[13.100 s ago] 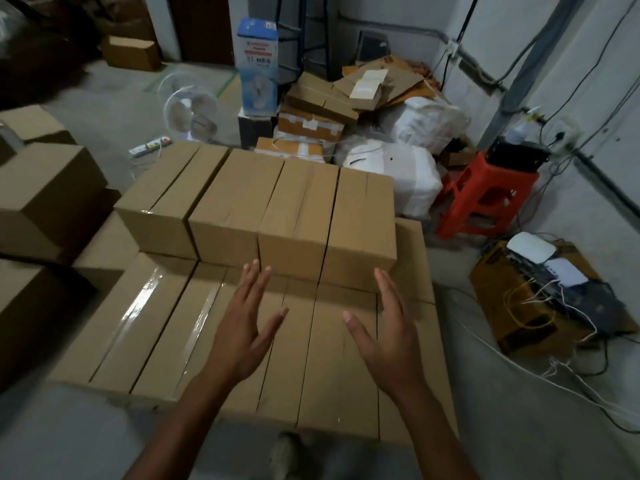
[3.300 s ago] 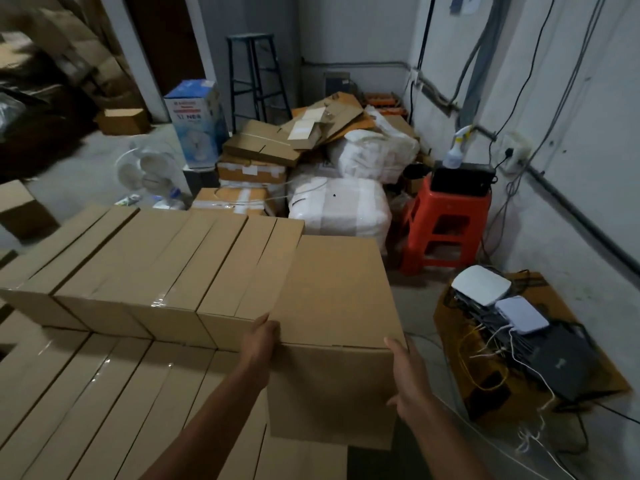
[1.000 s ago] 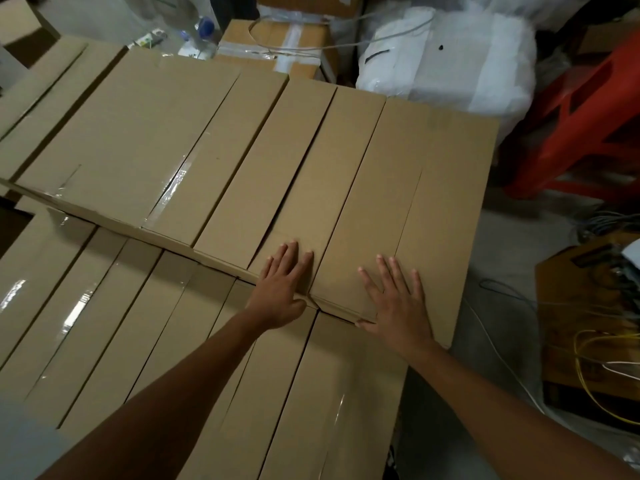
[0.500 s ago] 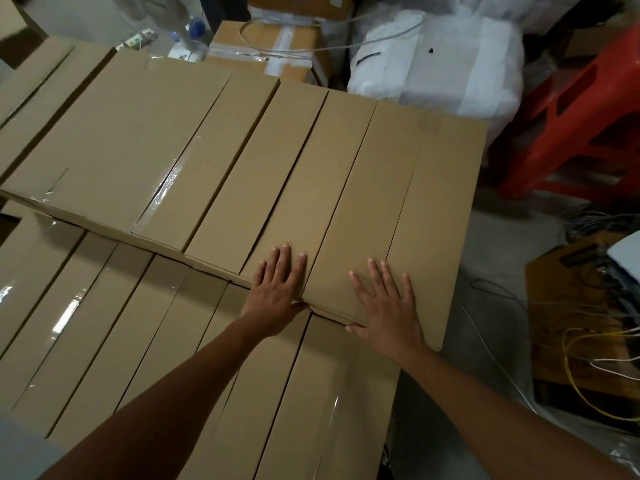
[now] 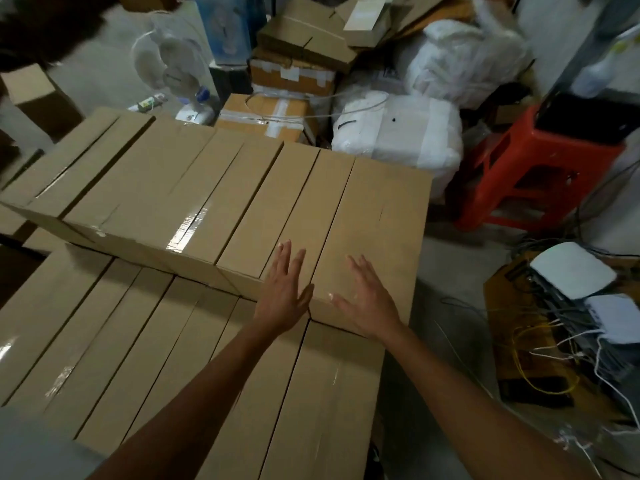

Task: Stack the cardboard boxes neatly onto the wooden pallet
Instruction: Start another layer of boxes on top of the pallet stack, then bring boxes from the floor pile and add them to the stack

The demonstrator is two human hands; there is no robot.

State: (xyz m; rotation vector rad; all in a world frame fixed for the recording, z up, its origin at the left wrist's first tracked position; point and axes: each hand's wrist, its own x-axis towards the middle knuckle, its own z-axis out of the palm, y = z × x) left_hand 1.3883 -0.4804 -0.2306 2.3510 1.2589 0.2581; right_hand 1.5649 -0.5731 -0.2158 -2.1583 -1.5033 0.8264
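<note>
Brown cardboard boxes stand in two tiers before me. The upper row (image 5: 214, 199) runs across the middle, and its rightmost box (image 5: 381, 216) ends the row. A lower row (image 5: 145, 341) lies nearer to me. My left hand (image 5: 284, 292) is flat with straight fingers over the near edge of the second box from the right. My right hand (image 5: 367, 299) is spread over the near end of the rightmost box. Whether the palms touch the cardboard I cannot tell. The pallet is hidden under the boxes.
A red plastic stool (image 5: 540, 168) with a black device on it stands at the right. White wrapped bundles (image 5: 398, 133), taped cartons (image 5: 270, 112) and a small white fan (image 5: 169, 67) crowd the back. Routers and tangled cables (image 5: 571, 306) lie on the floor at the right.
Since half a second ago the view has risen and pulled back. Both hands stay flat with straight fingers at the near ends of the two rightmost upper boxes.
</note>
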